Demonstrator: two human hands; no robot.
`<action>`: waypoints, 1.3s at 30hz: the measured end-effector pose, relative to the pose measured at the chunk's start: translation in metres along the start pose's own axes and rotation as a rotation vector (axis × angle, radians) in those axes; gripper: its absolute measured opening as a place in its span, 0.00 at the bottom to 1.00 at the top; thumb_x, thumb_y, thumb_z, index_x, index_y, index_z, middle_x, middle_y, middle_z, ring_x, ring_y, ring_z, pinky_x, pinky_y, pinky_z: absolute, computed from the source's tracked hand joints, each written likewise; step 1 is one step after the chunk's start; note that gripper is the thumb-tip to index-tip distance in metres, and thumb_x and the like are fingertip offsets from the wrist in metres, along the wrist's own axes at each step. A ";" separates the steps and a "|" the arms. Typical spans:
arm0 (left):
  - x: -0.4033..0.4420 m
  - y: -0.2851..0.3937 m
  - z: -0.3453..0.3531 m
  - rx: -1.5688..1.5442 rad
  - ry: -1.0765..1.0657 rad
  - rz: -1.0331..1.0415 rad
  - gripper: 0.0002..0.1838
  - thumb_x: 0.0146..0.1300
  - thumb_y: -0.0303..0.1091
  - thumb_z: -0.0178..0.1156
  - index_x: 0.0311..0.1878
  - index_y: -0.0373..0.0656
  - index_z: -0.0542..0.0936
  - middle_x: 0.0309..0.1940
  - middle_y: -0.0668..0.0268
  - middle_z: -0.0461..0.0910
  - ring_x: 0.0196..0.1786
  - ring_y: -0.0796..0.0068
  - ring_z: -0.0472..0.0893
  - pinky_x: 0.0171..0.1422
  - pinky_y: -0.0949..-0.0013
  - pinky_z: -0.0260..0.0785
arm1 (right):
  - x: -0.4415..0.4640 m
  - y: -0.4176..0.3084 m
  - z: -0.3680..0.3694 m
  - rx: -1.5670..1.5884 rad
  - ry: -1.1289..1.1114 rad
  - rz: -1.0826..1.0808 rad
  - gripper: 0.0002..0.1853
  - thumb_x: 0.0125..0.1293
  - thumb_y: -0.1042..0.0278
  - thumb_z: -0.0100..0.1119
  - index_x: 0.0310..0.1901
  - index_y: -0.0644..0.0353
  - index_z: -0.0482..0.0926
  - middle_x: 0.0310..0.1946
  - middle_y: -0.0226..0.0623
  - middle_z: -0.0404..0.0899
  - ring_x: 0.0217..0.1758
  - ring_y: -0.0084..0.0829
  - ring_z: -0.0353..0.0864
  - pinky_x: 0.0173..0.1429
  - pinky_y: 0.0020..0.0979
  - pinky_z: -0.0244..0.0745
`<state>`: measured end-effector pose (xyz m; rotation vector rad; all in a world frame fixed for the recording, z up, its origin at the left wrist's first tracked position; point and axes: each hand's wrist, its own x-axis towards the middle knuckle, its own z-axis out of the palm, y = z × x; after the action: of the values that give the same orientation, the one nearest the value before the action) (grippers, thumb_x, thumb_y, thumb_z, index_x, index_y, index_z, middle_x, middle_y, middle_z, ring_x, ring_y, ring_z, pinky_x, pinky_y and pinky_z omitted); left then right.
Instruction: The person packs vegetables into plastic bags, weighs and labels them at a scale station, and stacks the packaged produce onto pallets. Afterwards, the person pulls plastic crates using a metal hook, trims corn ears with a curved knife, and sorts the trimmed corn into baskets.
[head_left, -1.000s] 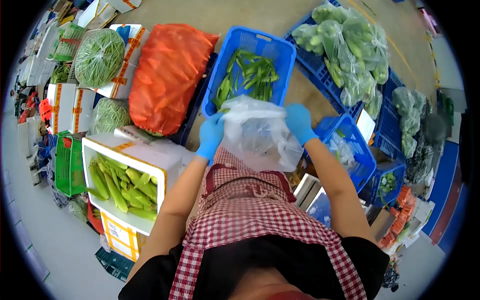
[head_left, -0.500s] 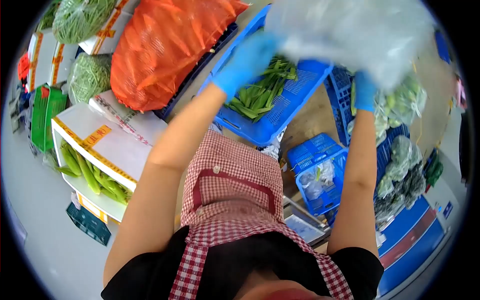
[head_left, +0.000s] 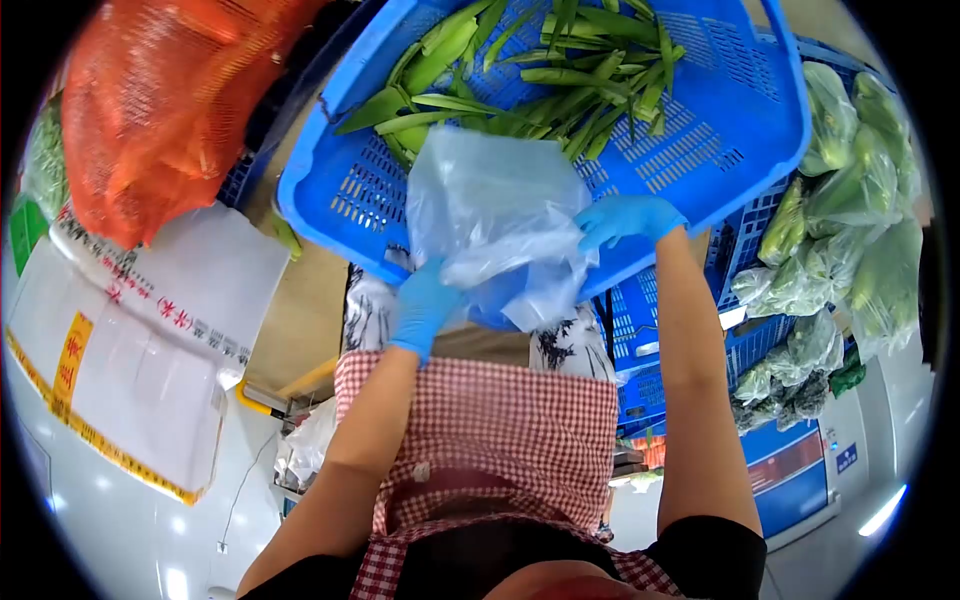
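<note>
A clear plastic bag (head_left: 495,190) is spread between my two blue-gloved hands, over the near side of a blue basket (head_left: 690,165). My left hand (head_left: 428,308) is closed on the bag's lower left edge. On the other side, my right hand (head_left: 630,220) pinches the bag's right edge with bent fingers. I see no vegetables inside the bag. Flat green leaf pieces (head_left: 600,75) lie loose in the basket, beyond the bag, and the bag hides some of them.
To the left are an orange mesh sack (head_left: 170,110) and a white foam box (head_left: 130,370) with yellow tape. Bagged green vegetables (head_left: 870,190) are piled at the right, beside more blue crates (head_left: 640,320). My checked apron (head_left: 480,420) is close to the basket.
The bag has come down from the upper right, where it was a blur, to over the basket's near side. Both hands have lowered with it. My view has shifted closer to the basket.
</note>
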<state>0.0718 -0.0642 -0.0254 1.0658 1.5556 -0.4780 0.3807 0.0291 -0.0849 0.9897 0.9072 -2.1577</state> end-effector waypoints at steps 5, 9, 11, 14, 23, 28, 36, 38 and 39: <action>0.027 -0.039 -0.002 -0.077 -0.503 0.009 0.27 0.49 0.41 0.58 0.53 0.39 0.71 0.38 0.55 0.78 0.38 0.63 0.79 0.41 0.66 0.71 | 0.135 0.074 -0.063 0.112 0.780 -0.280 0.14 0.57 0.70 0.49 0.45 0.58 0.77 0.40 0.37 0.77 0.40 0.30 0.77 0.46 0.30 0.72; 0.028 0.000 -0.049 -0.564 -0.720 -0.179 0.26 0.50 0.33 0.55 0.54 0.36 0.70 0.38 0.62 0.76 0.37 0.76 0.76 0.43 0.73 0.69 | 0.244 0.088 -0.047 -1.110 0.906 -0.271 0.12 0.55 0.73 0.49 0.39 0.53 0.80 0.37 0.39 0.78 0.40 0.36 0.78 0.44 0.33 0.73; 0.033 -0.010 -0.054 -0.678 -0.574 -0.162 0.26 0.49 0.30 0.56 0.55 0.37 0.69 0.39 0.62 0.77 0.38 0.75 0.76 0.45 0.73 0.69 | 0.265 0.081 -0.047 -1.295 0.856 -0.168 0.11 0.55 0.72 0.50 0.37 0.53 0.80 0.35 0.39 0.78 0.39 0.37 0.78 0.43 0.34 0.74; 0.045 -0.003 -0.047 -0.782 -0.210 -0.103 0.27 0.48 0.23 0.55 0.56 0.36 0.67 0.44 0.63 0.74 0.44 0.75 0.73 0.48 0.75 0.67 | 0.234 0.065 -0.042 -1.193 0.790 -0.129 0.08 0.52 0.70 0.53 0.33 0.54 0.81 0.31 0.39 0.79 0.37 0.39 0.79 0.41 0.34 0.75; 0.056 0.019 -0.032 -0.765 -0.197 -0.034 0.34 0.50 0.23 0.55 0.63 0.39 0.58 0.55 0.58 0.69 0.55 0.69 0.70 0.58 0.72 0.62 | -0.048 0.011 -0.038 0.250 0.913 0.146 0.27 0.41 0.51 0.64 0.39 0.67 0.78 0.32 0.41 0.80 0.32 0.30 0.80 0.35 0.31 0.74; 0.065 0.017 -0.019 -0.928 -0.163 0.064 0.36 0.49 0.24 0.57 0.64 0.39 0.57 0.56 0.56 0.68 0.56 0.67 0.70 0.58 0.70 0.63 | -0.111 -0.001 0.033 0.506 0.457 -0.184 0.36 0.34 0.56 0.70 0.48 0.68 0.74 0.42 0.35 0.77 0.43 0.27 0.75 0.52 0.30 0.69; 0.051 0.021 -0.029 -0.184 -0.272 0.081 0.35 0.48 0.35 0.60 0.61 0.43 0.61 0.54 0.47 0.68 0.54 0.51 0.72 0.56 0.60 0.65 | 0.025 -0.027 0.078 1.444 0.617 0.135 0.22 0.55 0.57 0.56 0.41 0.72 0.75 0.33 0.42 0.79 0.33 0.28 0.79 0.34 0.27 0.73; 0.049 0.022 -0.026 -0.249 -0.307 0.144 0.33 0.51 0.36 0.57 0.62 0.43 0.61 0.49 0.46 0.72 0.50 0.49 0.74 0.54 0.59 0.66 | 0.030 -0.059 0.063 0.695 0.518 0.348 0.21 0.57 0.54 0.53 0.35 0.69 0.77 0.26 0.41 0.78 0.29 0.28 0.79 0.33 0.27 0.73; 0.050 0.022 -0.022 -0.246 -0.339 0.112 0.31 0.51 0.36 0.56 0.60 0.42 0.63 0.47 0.46 0.73 0.48 0.49 0.75 0.53 0.58 0.67 | 0.029 -0.075 0.057 0.318 0.456 0.433 0.21 0.58 0.52 0.52 0.33 0.68 0.78 0.23 0.41 0.78 0.27 0.28 0.79 0.32 0.27 0.72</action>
<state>0.0800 -0.0171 -0.0595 0.8283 1.2132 -0.3584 0.2870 0.0231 -0.0552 1.7084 0.4763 -1.7619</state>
